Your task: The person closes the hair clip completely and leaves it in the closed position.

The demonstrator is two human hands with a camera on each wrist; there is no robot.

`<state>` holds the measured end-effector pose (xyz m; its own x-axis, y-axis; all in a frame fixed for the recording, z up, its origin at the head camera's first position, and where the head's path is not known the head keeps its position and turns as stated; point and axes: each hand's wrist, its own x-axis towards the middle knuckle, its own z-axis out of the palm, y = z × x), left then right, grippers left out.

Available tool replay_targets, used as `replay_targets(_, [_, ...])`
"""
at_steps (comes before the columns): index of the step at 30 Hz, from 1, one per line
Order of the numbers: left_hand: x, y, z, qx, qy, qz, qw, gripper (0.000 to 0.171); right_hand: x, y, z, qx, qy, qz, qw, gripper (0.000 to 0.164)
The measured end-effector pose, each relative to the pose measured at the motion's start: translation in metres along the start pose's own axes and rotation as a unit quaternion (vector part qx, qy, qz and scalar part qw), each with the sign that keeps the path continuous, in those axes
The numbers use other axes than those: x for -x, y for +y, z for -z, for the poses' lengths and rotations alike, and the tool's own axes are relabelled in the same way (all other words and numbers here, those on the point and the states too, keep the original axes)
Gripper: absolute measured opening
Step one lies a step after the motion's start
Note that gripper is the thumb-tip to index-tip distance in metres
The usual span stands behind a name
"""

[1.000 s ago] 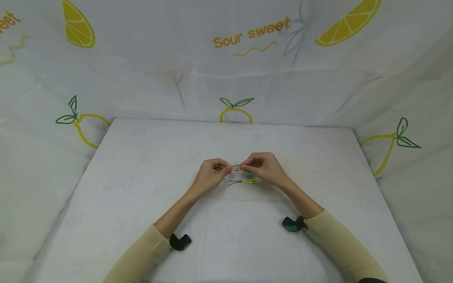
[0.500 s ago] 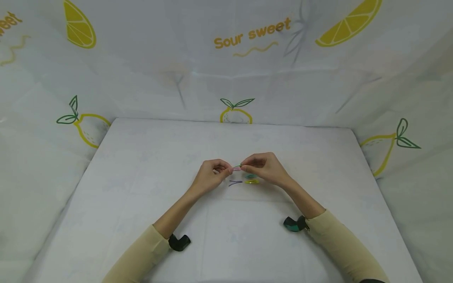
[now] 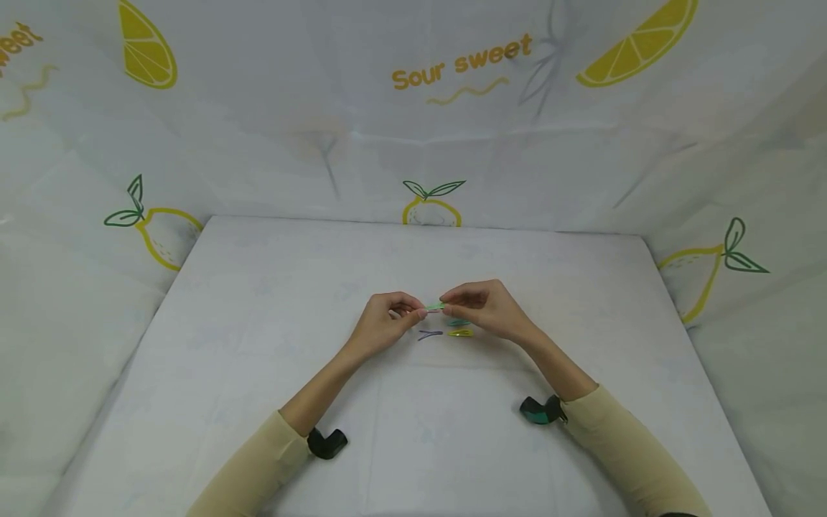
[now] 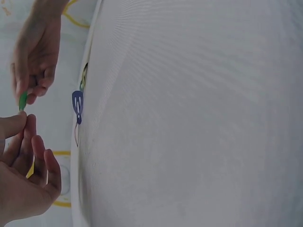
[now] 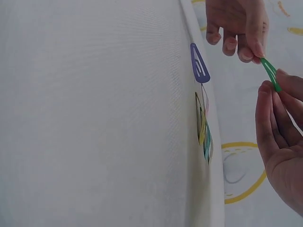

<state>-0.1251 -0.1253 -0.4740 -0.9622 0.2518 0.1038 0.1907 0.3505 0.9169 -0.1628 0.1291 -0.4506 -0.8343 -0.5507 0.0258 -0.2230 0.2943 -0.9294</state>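
Observation:
A green snap hair clip [image 3: 435, 306] is held up between both hands, its ends apart in the right wrist view. My left hand [image 3: 388, 319] pinches one end between thumb and index finger. The other end is pinched by the thumb and fingers of my right hand [image 3: 484, 309]. Just under the green clip, a pink hair clip [image 3: 433, 311] shows partly. Nearer to me on the white table are a purple hair clip [image 3: 430, 334], a yellow hair clip [image 3: 461, 333] and a teal hair clip [image 3: 459, 322]. The purple clip [image 5: 200, 65] looks spread open.
A white cloth covers the table [image 3: 400, 431]. Behind it hangs a white curtain [image 3: 258, 158] printed with lemons and lettering. Dark curved devices [image 3: 327, 444] sit at both wrists by the beige sleeves [image 3: 258, 467].
The green clip has turned between the fingers, from a thin edge to a broader, lighter face. Both hands have shifted very slightly toward me; the clips on the table stay put.

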Motion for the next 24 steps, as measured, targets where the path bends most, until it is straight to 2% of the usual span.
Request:
replay_targets(16, [-0.0002,-0.0002,0.0038,-0.036,0.001,-0.020,0.9991,0.009,-0.0001,0.0047,0.0006,0.023,-0.010,-0.015,1.000,0.017])
replay_targets(24, [-0.0013,0.0010,0.0063,-0.064,-0.006,-0.003,0.9979,0.007,-0.0014,0.0069,-0.0002,0.054,-0.012,-0.018,0.998,0.016])
